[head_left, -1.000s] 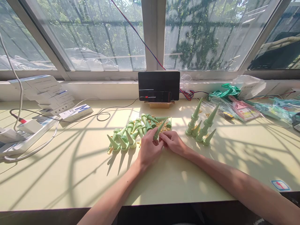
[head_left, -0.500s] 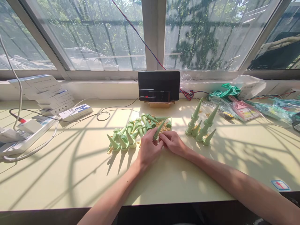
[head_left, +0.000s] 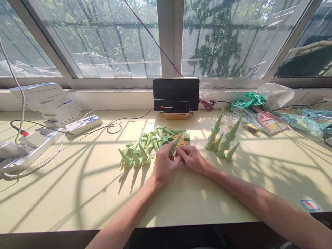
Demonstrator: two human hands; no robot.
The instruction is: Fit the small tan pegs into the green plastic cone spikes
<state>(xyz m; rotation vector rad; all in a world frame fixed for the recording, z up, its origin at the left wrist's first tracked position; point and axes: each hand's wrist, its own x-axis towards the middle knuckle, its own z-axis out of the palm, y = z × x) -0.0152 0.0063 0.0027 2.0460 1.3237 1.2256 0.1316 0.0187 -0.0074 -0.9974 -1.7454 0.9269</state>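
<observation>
My left hand [head_left: 166,162] is closed around a green plastic watering spike [head_left: 177,142], its pointed end tilted up and to the right. Close against the base of that spike, my right hand [head_left: 192,157] is pinched; the fingertips hide what is between them. Just beyond my hands lies a pile of green spikes [head_left: 154,141] mixed with small yellow valve pieces [head_left: 183,140]. Left of the pile, several spikes [head_left: 136,158] stand point up. To the right, a group of upright spikes [head_left: 225,140] has yellow pieces at the sides, some spikes stacked on others.
A black tablet [head_left: 176,90] with a phone before it stands at the back. White boxes [head_left: 49,100] and a power strip [head_left: 28,152] with cables lie left. Plastic-bagged items [head_left: 272,121] and a yellow-black tool [head_left: 252,128] are at the back right.
</observation>
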